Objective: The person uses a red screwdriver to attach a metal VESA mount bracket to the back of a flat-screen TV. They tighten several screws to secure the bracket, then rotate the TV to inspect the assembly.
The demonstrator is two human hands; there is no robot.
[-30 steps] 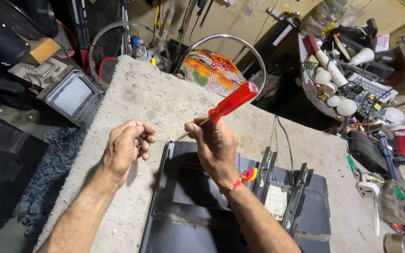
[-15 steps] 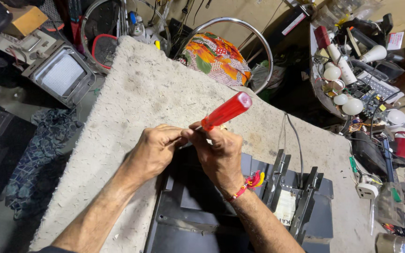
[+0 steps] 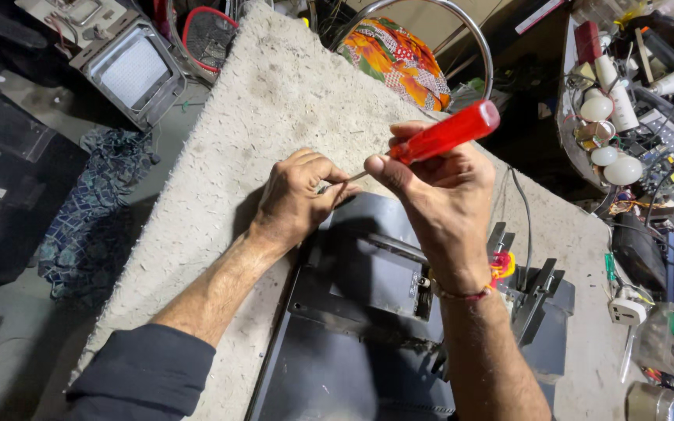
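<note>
Head view. I see my right hand point(image 3: 438, 195) gripping a screwdriver point(image 3: 438, 134) by its red handle, fingers wrapped around the lower part of the handle and the thumb stretched toward the shaft. The handle tilts up and to the right; the thin metal shaft runs down and left from under the thumb.

My left hand point(image 3: 299, 195) is curled with its fingertips pinched together on the tip end of the shaft. Whether a small part sits between those fingertips I cannot tell. The two hands are just beside each other, joined by the shaft.

Both hands hover over the upper left corner of a dark metal chassis point(image 3: 360, 327), which lies on a rough grey mat point(image 3: 274, 86) covering the bench. The chassis occupies the lower middle of the mat, with brackets and a red wire bundle point(image 3: 502, 265) near its right edge, just beside my right wrist.

Beyond the mat's far edge stands a stool with a patterned cushion point(image 3: 395, 58). At the mat's right edge sits a tray of light bulbs point(image 3: 626, 132). Off the left edge, on the floor, a small flood-lamp housing point(image 3: 130, 70) rests near a blue cloth point(image 3: 99, 210).
</note>
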